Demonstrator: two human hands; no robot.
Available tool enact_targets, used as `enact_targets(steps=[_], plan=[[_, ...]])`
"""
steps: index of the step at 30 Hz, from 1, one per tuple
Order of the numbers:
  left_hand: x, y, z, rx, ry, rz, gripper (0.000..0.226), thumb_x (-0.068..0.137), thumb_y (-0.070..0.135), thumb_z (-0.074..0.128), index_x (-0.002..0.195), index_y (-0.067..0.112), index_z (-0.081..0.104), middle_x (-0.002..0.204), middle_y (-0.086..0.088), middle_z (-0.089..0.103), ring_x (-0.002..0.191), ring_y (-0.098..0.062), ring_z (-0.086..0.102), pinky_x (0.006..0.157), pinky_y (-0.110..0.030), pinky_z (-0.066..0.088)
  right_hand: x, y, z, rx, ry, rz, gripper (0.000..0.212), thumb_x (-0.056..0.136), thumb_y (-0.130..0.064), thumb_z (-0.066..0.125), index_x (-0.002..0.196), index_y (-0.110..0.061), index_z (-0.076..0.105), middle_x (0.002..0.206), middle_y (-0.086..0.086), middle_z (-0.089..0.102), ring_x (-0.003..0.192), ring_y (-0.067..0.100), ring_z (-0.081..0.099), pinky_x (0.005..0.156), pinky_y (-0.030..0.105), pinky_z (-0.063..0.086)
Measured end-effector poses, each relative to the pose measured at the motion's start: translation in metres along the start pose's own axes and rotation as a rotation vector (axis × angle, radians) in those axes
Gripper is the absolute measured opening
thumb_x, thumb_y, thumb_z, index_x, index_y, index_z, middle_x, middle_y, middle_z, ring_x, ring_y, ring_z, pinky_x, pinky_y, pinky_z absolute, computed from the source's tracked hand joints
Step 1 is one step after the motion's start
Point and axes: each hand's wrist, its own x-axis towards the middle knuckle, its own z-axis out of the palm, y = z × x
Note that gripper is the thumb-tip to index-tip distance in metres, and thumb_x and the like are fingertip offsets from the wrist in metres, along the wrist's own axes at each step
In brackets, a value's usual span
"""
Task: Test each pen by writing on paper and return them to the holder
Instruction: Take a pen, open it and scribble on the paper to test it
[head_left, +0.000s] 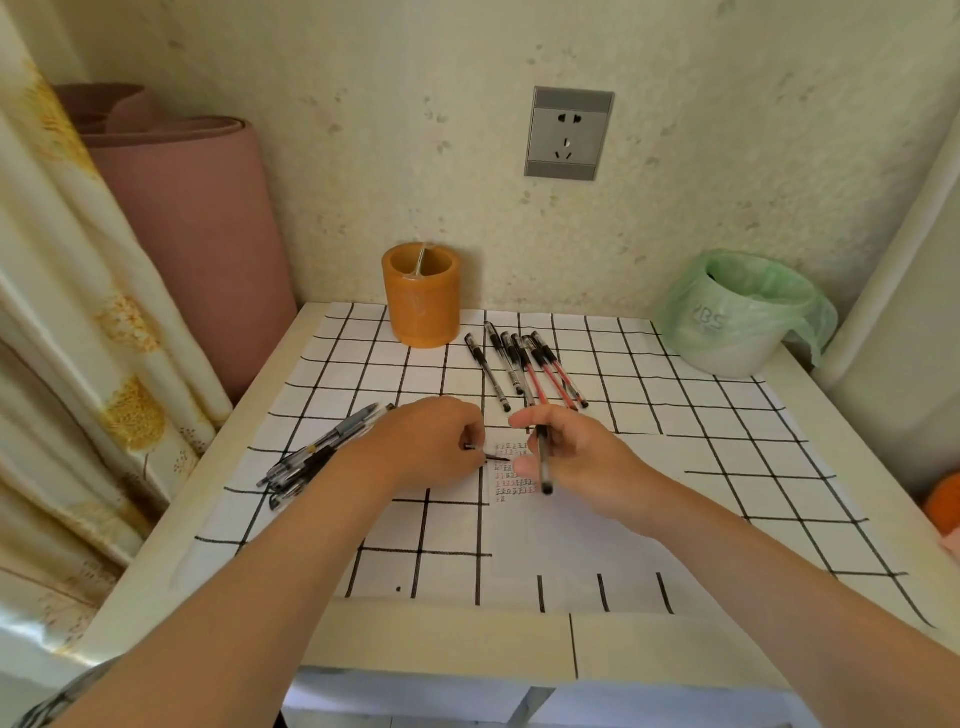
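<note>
Your right hand (566, 457) grips a pen (544, 460), left hand (431, 441) pinches its cap (485, 453) mid-frame; holder (422, 296) upper centre looks near-empty, many pens untested.

Our left hand (431, 441): forearm entering from the lower left, palm down, fingers curled, thumb and forefinger pinched on a small dark piece just left of the written sheet (514, 473). Our right hand (566, 457): forearm entering from the lower right, raised over the sheet's right side, fingers closed around a pen (544, 460) held nearly upright. Both hands sit close together, not touching.
</note>
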Motion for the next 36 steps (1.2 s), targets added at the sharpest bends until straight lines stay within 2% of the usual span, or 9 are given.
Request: enact_targets(steps=[2,3,8,12,15,20,25,29,36], plan=[[0.002,0.001,0.002,0.012,-0.012,0.007,0.006,0.087,0.039,0.064,0.090,0.036,0.059,0.094,0.014,0.057,0.088,-0.008,0.057,0.076,-0.029,0.051,-0.003,0.000,0.005,0.005,0.048,-0.011,0.014,0.100,-0.028,0.052,0.107,-0.023,0.063,0.069,0.003,0.048,0.063,0.014,0.050,0.061,0.024,0.044],[0.002,0.002,0.004,0.014,-0.014,0.013,0.008,0.087,0.040,0.065,0.090,0.036,0.058,0.094,0.014,0.055,0.087,-0.009,0.056,0.074,-0.028,0.050,-0.002,0.002,0.005,0.013,0.076,-0.007,0.023,0.103,-0.031,0.044,0.102,-0.022,0.064,0.070,0.008,0.045,0.062,0.016,0.047,0.059,0.025,0.041],[0.003,0.001,0.005,-0.012,-0.041,0.027,0.008,0.091,0.039,0.057,0.098,0.036,0.054,0.095,0.013,0.050,0.087,-0.009,0.051,0.071,-0.028,0.040,-0.003,0.009,0.010,0.064,0.110,-0.010,0.030,0.094,0.003,0.039,0.101,-0.016,0.060,0.071,0.013,0.058,0.057,0.027,0.053,0.051,0.026,0.043],[0.003,0.001,0.003,-0.059,-0.065,0.018,0.016,0.090,0.045,0.058,0.101,0.035,0.054,0.090,0.015,0.048,0.085,-0.008,0.048,0.069,-0.029,0.037,-0.002,0.010,0.012,0.033,0.125,-0.003,0.016,0.087,0.010,0.051,0.091,-0.006,0.056,0.072,0.019,0.067,0.058,0.032,0.062,0.048,0.025,0.047],[0.003,0.002,0.003,-0.051,-0.065,0.004,0.024,0.086,0.050,0.062,0.103,0.034,0.053,0.091,0.015,0.049,0.081,-0.005,0.046,0.066,-0.028,0.036,-0.004,0.014,0.013,-0.011,0.148,-0.028,0.012,0.086,0.005,0.056,0.082,-0.005,0.055,0.068,0.018,0.068,0.052,0.030,0.061,0.051,0.035,0.049],[-0.001,0.003,0.005,0.031,-0.054,0.021,0.051,0.073,0.066,0.070,0.109,0.035,0.051,0.102,0.014,0.052,0.094,-0.010,0.050,0.075,-0.030,0.045,-0.004,0.019,0.007,-0.106,0.132,-0.088,0.013,0.079,0.006,0.063,0.078,-0.005,0.057,0.066,0.008,0.066,0.055,0.018,0.059,0.052,0.034,0.047],[-0.002,0.003,0.006,0.030,-0.040,0.029,0.052,0.071,0.063,0.073,0.108,0.034,0.050,0.105,0.011,0.052,0.099,-0.013,0.050,0.083,-0.034,0.049,-0.005,0.025,0.011,-0.258,0.148,-0.194,0.013,0.069,-0.006,0.069,0.070,-0.015,0.059,0.070,0.006,0.064,0.062,0.027,0.060,0.051,0.035,0.048],[-0.002,0.004,0.006,0.029,-0.047,0.015,0.053,0.072,0.063,0.073,0.110,0.034,0.050,0.106,0.011,0.052,0.100,-0.013,0.049,0.084,-0.034,0.048,-0.005,0.025,0.017,-0.322,0.141,-0.184,0.020,0.070,0.000,0.068,0.067,-0.015,0.055,0.066,0.008,0.059,0.056,0.012,0.051,0.049,0.028,0.040],[0.000,0.005,0.005,0.036,-0.060,0.004,0.055,0.071,0.063,0.074,0.111,0.033,0.051,0.107,0.010,0.052,0.100,-0.013,0.050,0.081,-0.033,0.047,-0.004,0.026,0.017,-0.349,0.128,-0.194,0.022,0.072,0.001,0.068,0.067,-0.016,0.055,0.065,0.004,0.058,0.057,0.008,0.048,0.050,0.024,0.037]])
